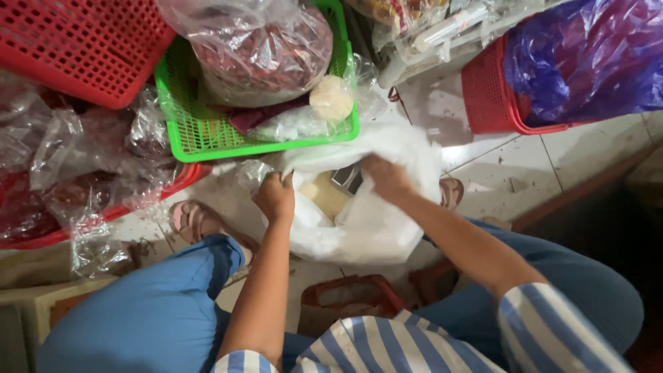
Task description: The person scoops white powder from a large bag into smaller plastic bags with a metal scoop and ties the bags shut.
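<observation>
White plastic bag [373,221] on floor, clear bag (reddish contents) [259,48] in green basket [207,135]

A plastic bag [366,221] sits on the floor [587,155] between the person's knees, the left hand [275,197] and right hand [387,176] at its mouth. Beyond it lies a mesh tray [207,135] holding a bag of dried chillies [266,52]; baskets [86,45] stand at both far corners.

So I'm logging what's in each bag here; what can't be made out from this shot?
- Contents of the white plastic bag: mostly hidden by its folds and by the left hand and right hand, head view.
- Red basket: cut off by the top edge.
- Purple bag: opaque, contents unseen.
- Right foot's sandal: mostly behind the white bag.
</observation>
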